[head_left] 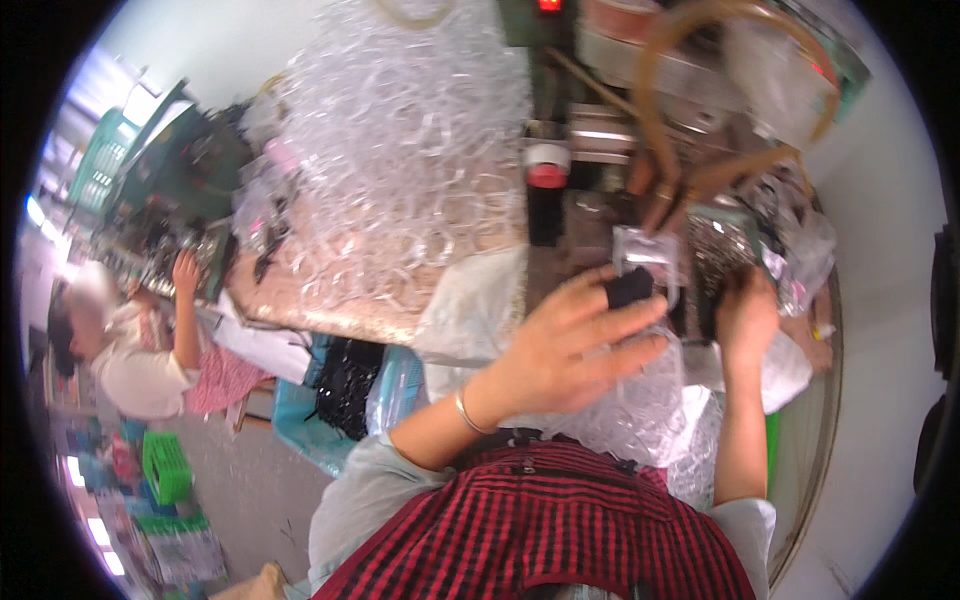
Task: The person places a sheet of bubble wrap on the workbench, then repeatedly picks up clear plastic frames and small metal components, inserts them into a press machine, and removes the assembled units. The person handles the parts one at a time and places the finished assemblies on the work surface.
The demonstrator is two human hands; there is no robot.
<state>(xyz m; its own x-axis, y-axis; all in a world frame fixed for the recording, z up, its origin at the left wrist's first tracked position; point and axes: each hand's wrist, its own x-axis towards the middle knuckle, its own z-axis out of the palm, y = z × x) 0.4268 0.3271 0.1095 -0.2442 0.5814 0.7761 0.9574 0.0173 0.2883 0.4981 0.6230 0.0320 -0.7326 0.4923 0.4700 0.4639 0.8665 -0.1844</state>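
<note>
Fingers (600, 330) around clear packet (645, 262)

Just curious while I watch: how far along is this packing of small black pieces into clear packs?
Done: hard to tell; no finished stack is clearly visible. In hand: the left hand holds a clear pack with a black piece, while the right hand reaches into more black pieces. Left: a big heap of clear packs remains on the table.

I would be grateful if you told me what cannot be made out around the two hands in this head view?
- Right hand: its fingers, and whatever they grip, are turned away.
- Small black piece at the left hand: blurred, kind unclear.
- Clear packet: contents hidden by glare.
- Pile of clear plastic pieces: motion blur hides single shapes.
</note>
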